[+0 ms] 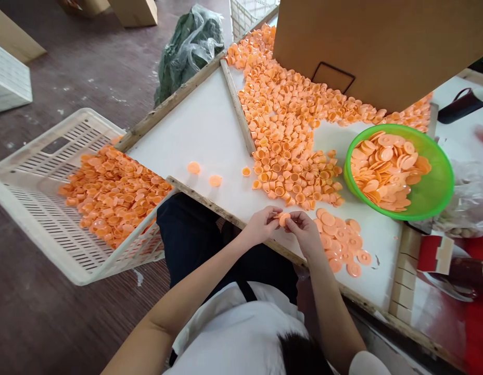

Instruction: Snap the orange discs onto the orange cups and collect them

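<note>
My left hand (261, 225) and my right hand (305, 232) meet over the table's front edge, fingertips pinched on a small orange plastic piece (283, 219). Fingers hide part of it, so I cannot tell whether it is one part or two joined. Just right of my right hand lie flat orange discs (338, 237), loosely spread. Beyond my hands, small orange plastic cups (284, 156) form a wide heap. A green bowl (446, 179) at the right holds more discs. Two loose discs (193, 167) and a single cup (246, 171) lie to the left.
At my left, a white slotted crate (34, 208) holds many orange pieces. Wooden strips (210, 200) edge the white table (175, 138). A large cardboard box (378, 47) stands behind the cup heap. A dark flask (464, 105) and red box (429, 253) are at the right.
</note>
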### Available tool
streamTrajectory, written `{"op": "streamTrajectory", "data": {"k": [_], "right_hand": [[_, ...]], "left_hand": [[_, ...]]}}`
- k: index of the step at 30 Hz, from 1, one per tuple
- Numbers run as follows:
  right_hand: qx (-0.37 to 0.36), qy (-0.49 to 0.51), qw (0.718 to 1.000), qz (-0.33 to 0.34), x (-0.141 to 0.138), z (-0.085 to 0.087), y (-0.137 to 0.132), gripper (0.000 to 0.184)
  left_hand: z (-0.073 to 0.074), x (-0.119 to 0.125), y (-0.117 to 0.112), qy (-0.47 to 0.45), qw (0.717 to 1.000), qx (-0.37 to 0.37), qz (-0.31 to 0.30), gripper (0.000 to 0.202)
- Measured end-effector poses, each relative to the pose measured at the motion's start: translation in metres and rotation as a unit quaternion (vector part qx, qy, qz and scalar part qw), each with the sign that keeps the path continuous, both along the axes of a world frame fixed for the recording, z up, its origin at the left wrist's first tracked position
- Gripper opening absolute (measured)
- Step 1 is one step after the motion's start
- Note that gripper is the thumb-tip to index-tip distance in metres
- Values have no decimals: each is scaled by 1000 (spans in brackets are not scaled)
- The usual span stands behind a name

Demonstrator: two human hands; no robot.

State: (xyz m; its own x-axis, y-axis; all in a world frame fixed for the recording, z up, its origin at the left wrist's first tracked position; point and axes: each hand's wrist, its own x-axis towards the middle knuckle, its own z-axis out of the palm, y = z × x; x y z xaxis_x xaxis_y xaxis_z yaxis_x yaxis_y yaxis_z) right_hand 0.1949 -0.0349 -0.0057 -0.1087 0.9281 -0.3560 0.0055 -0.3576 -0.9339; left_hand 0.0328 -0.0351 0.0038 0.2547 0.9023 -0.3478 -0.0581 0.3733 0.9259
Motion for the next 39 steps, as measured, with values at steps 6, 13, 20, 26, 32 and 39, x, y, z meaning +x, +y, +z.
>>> {"op": "streamTrajectory", "data": {"k": [6, 13, 20, 26, 32, 39], "right_hand": [[-19, -47, 999, -5, 2, -9, -1, 37], [-16, -97, 995, 32, 0, -12, 2, 34], [11, -161, 985, 61, -11, -9, 5, 38], [-14, -184, 978, 94, -10, -7, 13, 35], [-57, -203, 968, 138, -9, -1, 24, 24], [-37, -236, 957, 164, -12, 4, 26, 16]], "left_hand": [[-3, 5, 0, 256, 954, 146, -57, 32], [9, -9, 8, 240, 949, 146, -140, 33], [11, -22, 13, 283, 945, 114, -116, 25], [-1, -22, 24, 265, 958, 47, -95, 20], [-3, -21, 32, 233, 968, -14, -96, 16], [-4, -24, 29, 209, 972, 0, -105, 22]]}}
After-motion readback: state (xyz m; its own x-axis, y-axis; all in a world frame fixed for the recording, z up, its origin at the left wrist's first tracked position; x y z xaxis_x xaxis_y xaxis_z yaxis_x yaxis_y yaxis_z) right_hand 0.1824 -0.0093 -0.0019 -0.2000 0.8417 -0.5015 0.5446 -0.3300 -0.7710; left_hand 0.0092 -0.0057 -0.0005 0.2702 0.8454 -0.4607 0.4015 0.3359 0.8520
